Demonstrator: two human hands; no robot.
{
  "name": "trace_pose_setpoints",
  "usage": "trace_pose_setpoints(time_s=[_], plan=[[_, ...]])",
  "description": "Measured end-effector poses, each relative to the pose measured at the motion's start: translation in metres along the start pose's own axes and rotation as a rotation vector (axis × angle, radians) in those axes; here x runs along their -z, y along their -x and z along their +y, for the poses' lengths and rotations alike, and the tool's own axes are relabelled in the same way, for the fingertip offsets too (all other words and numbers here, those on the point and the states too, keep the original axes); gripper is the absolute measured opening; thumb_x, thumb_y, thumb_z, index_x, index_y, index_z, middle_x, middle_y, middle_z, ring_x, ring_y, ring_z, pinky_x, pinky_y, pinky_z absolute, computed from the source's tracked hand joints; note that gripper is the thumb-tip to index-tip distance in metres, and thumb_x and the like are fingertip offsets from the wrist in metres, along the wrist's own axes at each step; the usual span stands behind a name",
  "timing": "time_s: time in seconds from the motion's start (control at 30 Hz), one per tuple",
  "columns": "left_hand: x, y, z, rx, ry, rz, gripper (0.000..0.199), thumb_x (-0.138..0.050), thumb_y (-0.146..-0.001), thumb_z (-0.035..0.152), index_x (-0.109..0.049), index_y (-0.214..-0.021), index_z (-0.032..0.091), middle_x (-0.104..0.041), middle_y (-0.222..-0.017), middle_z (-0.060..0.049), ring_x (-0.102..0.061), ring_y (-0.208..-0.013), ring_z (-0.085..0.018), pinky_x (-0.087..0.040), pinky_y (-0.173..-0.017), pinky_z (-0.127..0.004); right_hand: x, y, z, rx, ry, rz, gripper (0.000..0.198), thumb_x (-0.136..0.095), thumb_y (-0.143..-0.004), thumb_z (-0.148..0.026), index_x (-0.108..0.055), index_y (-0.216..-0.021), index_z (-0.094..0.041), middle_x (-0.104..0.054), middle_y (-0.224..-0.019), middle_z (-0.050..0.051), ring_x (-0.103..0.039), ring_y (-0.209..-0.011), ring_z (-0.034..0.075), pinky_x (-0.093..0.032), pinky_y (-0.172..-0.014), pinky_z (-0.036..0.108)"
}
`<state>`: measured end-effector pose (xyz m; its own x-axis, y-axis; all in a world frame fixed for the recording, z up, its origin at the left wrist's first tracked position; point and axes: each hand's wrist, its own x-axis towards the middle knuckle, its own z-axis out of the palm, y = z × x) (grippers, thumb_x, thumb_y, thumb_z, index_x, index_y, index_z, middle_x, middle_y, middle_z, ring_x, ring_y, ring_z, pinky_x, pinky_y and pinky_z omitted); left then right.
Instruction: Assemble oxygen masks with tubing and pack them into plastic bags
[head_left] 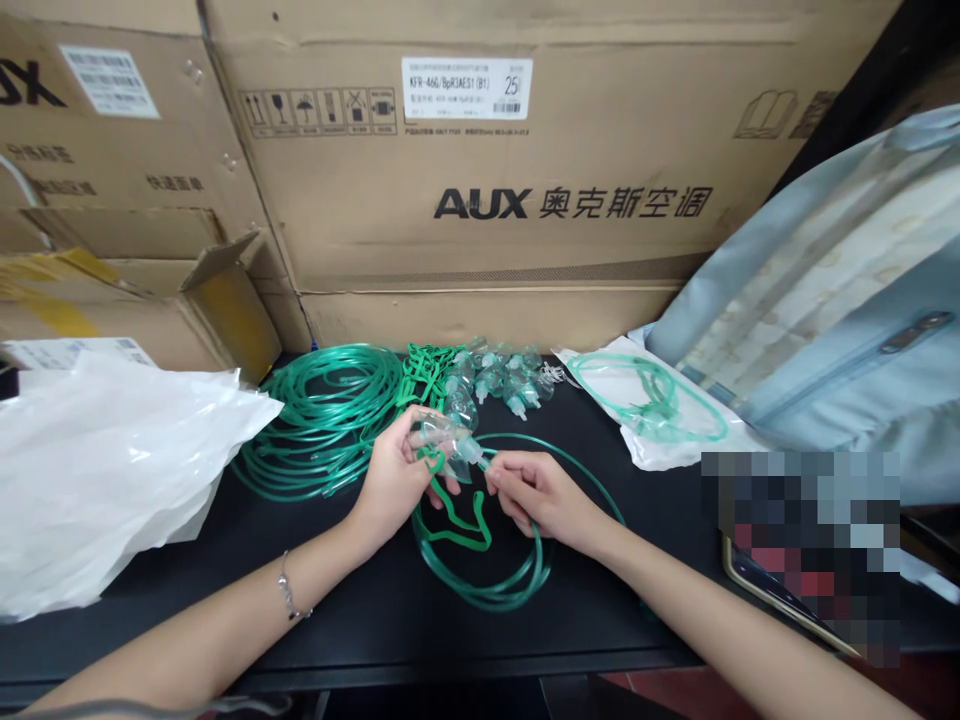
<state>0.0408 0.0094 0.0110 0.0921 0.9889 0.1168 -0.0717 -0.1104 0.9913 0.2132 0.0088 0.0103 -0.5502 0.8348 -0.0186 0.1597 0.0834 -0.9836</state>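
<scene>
My left hand (401,460) is closed on a clear oxygen mask (442,432), its fingers around the mask's shell. A green elastic strap (472,530) hangs from the mask and trails onto the black table. My right hand (529,490) pinches the end of a green tube (487,462) at the mask's pale connector (469,450). Whether the tube is fully on the connector I cannot tell. The rest of that tube lies in loops (487,590) on the table below my hands.
Behind my hands lie a coil of green tubing (330,410), green straps (431,370) and several clear masks (495,375). A bagged set (660,400) lies at right, near a phone (795,590) and pale blue bag (862,300). White plastic bags (112,470) are at left; cartons (487,250) stand behind.
</scene>
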Motion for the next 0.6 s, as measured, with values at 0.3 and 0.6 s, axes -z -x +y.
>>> trace_pose_setpoints(time_s=[0.3, 0.6], plan=[[-0.003, 0.001, -0.007, -0.04, -0.05, 0.006, 0.028, -0.064, -0.071, 0.033, -0.043, -0.085, 0.02, -0.064, -0.08, -0.001, -0.059, -0.041, -0.011, -0.042, -0.028, -0.017, -0.003, -0.002, 0.006, 0.011, 0.004, -0.004, 0.032, -0.043, -0.083, -0.045, -0.042, -0.068, -0.017, -0.038, -0.041, -0.01, -0.036, -0.03, 0.003, -0.024, -0.03, 0.014], [-0.005, -0.003, -0.01, -0.017, -0.078, -0.028, 0.026, -0.062, -0.072, 0.033, -0.044, -0.084, 0.02, -0.063, -0.074, 0.0, -0.058, -0.041, -0.011, -0.043, -0.029, -0.018, -0.004, -0.003, 0.014, -0.009, 0.068, 0.005, 0.032, -0.041, -0.084, -0.046, -0.045, -0.073, -0.016, -0.039, -0.05, -0.009, -0.037, -0.031, 0.003, -0.024, -0.031, 0.015]])
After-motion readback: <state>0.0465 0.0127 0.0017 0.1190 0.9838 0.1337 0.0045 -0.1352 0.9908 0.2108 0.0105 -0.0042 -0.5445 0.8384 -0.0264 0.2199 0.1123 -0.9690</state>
